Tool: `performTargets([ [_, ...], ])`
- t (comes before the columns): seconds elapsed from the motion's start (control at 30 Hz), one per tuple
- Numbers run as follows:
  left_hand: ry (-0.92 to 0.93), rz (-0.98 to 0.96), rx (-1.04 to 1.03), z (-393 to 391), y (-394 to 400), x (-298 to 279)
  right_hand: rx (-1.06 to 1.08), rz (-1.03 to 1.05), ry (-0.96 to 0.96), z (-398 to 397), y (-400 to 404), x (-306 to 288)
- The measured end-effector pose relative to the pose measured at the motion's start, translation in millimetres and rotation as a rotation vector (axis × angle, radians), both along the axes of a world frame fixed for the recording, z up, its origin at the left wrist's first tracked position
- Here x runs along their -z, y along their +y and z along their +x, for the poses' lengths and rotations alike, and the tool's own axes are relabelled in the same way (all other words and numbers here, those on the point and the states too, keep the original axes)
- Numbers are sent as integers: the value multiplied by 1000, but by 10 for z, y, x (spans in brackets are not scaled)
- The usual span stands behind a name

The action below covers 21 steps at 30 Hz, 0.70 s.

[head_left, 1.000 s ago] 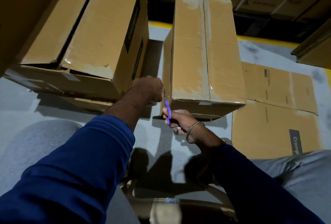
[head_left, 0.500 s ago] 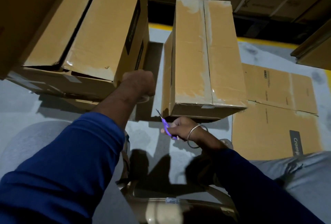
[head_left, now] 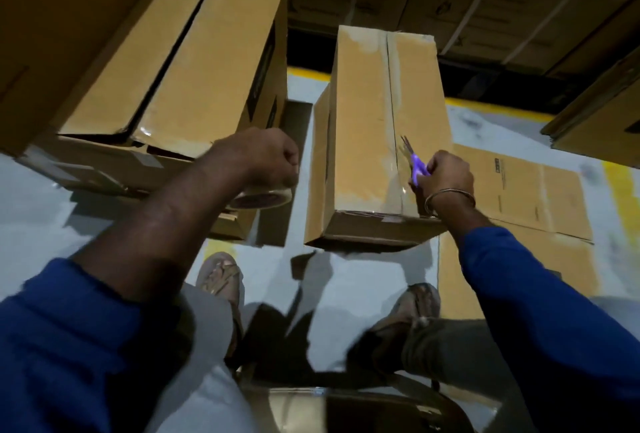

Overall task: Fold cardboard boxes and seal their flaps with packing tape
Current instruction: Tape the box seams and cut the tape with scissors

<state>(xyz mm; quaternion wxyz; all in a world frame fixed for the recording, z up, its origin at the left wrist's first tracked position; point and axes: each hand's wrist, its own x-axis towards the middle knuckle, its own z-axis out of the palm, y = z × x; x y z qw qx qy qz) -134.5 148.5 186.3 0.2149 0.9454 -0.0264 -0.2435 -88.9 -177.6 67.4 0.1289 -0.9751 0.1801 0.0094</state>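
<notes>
A tall cardboard box (head_left: 367,127) stands on the floor in the middle, its top seam covered with clear tape. My right hand (head_left: 445,176) grips purple-handled scissors (head_left: 415,164), blades pointing up over the seam near the box's near end. My left hand (head_left: 266,155) grips a roll of packing tape (head_left: 261,198) in the gap left of the box. A bangle sits on my right wrist.
A larger box (head_left: 180,61) with an open top seam lies at the left on flattened cardboard. Flat cartons (head_left: 519,190) lie on the floor at the right. Stacked boxes line the back. My feet in sandals (head_left: 221,280) and a chair edge (head_left: 346,405) are below.
My right hand rose from below the box's near end onto its top with the scissors. My left hand with the tape roll shifted slightly. The camera tilted, bringing my feet into view.
</notes>
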Motion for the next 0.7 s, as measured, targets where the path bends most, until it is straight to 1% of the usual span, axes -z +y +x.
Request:
performTargets([
  [0.13, -3, -4, 11, 13, -40, -56, -103, -157, 52, 193, -22, 83],
  [0.23, -1, 6, 4, 79, -71, -87, -164, -224, 153, 234, 39, -18],
  [0.27, -3, 8, 2, 100, -85, -98, -183, -263, 130, 190, 95, -49],
  [0.3, -5, 7, 3, 122, -105, -103, -228, -311, 67, 110, 172, -83],
  [0.33, -10, 5, 9, 142, -131, -111, -316, -335, -13, 20, 254, -93],
  [0.4, -12, 2, 29, 173, -189, -121, -561, -220, -102, -211, 475, -65],
  [0.47, -11, 2, 45, 193, -236, -130, -772, -48, -72, -430, 727, 25],
  [0.5, -14, 0, 49, 201, -248, -131, -829, 0, -48, -506, 843, 80],
  [0.57, -19, -5, 49, 200, -259, -131, -849, 29, -7, -589, 1010, 177],
  [0.7, -1, -9, 57, 181, -271, -103, -852, -102, 20, -563, 1112, 266],
])
